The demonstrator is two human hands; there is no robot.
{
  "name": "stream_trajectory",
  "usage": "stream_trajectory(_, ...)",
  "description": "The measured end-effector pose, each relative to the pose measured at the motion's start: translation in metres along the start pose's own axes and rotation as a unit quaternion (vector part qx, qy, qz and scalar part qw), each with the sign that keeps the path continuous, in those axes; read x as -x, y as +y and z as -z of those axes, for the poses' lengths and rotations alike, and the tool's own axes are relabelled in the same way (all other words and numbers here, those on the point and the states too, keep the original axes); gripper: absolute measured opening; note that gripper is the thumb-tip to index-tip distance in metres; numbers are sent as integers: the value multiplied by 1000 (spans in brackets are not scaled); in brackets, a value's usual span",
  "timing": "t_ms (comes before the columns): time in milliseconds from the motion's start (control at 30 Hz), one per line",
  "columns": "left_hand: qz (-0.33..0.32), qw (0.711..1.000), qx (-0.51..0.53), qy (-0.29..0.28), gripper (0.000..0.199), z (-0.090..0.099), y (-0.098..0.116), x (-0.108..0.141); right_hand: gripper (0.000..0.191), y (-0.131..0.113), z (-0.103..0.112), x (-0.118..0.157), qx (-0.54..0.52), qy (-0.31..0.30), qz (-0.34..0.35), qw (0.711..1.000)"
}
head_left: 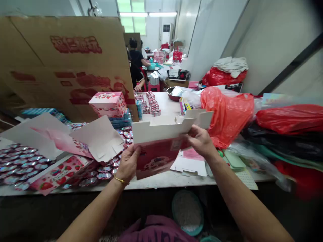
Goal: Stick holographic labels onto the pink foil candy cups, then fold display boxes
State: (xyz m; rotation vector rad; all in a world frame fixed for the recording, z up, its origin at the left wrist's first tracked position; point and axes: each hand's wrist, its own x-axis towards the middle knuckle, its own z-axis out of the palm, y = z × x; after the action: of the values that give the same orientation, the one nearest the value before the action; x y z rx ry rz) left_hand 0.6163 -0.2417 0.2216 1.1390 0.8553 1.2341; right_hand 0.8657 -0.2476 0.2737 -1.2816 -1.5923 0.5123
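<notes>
Between my two hands a pink printed carton [157,158] is held up over the front edge of the table, its white flaps standing up at the top. My left hand [128,163] pinches its left edge, thumb on the near face. My right hand [200,139] grips the upper right side by the flaps. To the left, an open strawberry-print box [60,171] lies with its flaps spread among many small shiny-lidded cups [22,164]. A closed strawberry box [108,102] sits on a blue stack behind.
A large brown cardboard sheet [63,64] stands at the left back. Flat carton pieces [189,164] lie under my right hand. Red plastic bags [224,111] crowd the right side. A round tub [188,211] is below the table edge. A person [136,55] sits farther back.
</notes>
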Motion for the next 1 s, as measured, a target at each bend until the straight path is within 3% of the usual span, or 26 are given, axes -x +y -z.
stream_trajectory(100,-15,999,-31,-13,46,7,8,12,21,-13,-7,2,5,68,36,997)
stream_trajectory(200,-97,980,-136,-104,51,12,32,23,19,-17,-16,3,-11,137,40,990)
stream_trajectory(267,-202,931,-238,-187,54,15,52,24,19,-16,-23,1,-32,174,44,983)
stream_trajectory(367,-364,810,-373,-268,59,21,79,10,21,-14,-30,-8,-19,226,69,972)
stream_trajectory(467,-394,736,-458,-305,46,30,95,-16,21,-12,-25,-19,56,276,101,954)
stream_trajectory(567,-387,698,-553,-240,30,43,96,-36,18,-3,-11,-13,145,290,127,938)
stream_trajectory(667,-357,651,-650,-165,31,59,69,-33,15,22,-9,25,167,200,158,952)
stream_trajectory(733,-296,638,-684,-196,27,70,29,-18,20,50,-22,66,146,84,164,972)
stream_trajectory(800,-220,644,-688,-251,26,81,-25,1,23,83,-45,110,125,-52,121,983)
stream_trajectory(900,-107,662,-672,-316,29,93,-102,25,33,120,-81,167,140,-91,-49,985)
stream_trajectory(1000,-43,686,-644,-336,31,95,-143,33,40,124,-103,196,185,-39,-168,967)
